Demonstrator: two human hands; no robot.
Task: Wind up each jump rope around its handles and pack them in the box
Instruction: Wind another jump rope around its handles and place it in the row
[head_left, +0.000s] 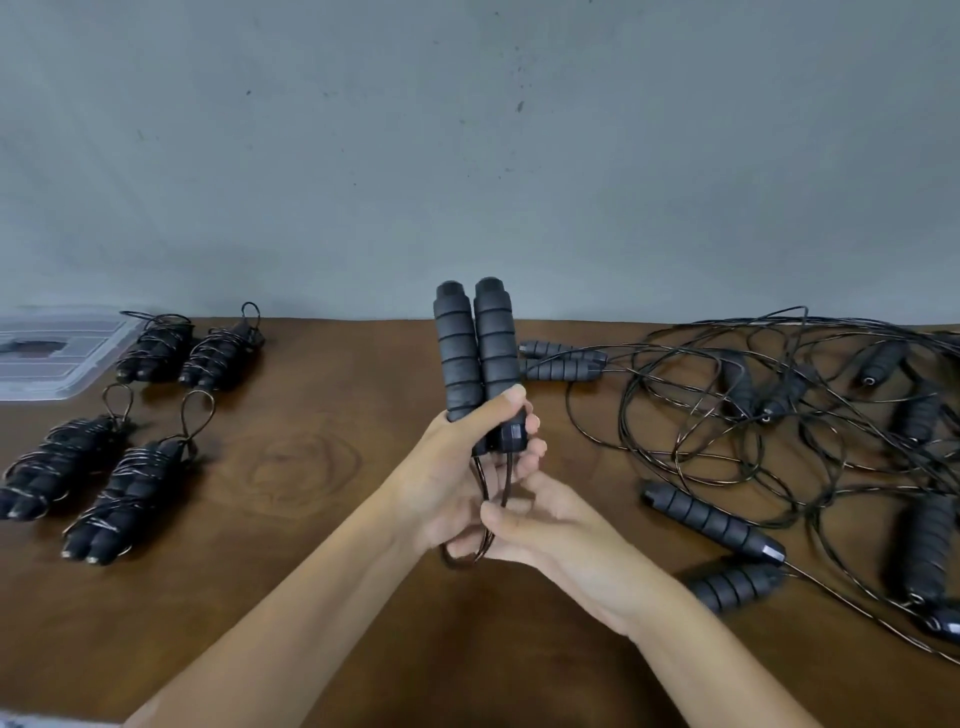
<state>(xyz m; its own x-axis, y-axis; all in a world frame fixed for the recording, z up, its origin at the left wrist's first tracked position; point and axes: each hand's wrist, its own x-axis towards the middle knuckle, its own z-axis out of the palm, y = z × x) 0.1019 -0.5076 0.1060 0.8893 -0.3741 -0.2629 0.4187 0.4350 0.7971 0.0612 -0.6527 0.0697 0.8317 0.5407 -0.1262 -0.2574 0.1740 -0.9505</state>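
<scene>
The left hand (447, 467) grips two upright handles (475, 353) together; the right hand (545, 525) pinches their cord (485, 525).

A plain packing workstation is suggested rather than a home. A dark wood-grain surface (322, 545) is set against a bare, scuffed grey wall (467, 156). Identical wound jump ropes (130, 493) are laid in rows beside a clear plastic box (47, 358), and a tangled pile (779, 426) is kept apart.
</scene>
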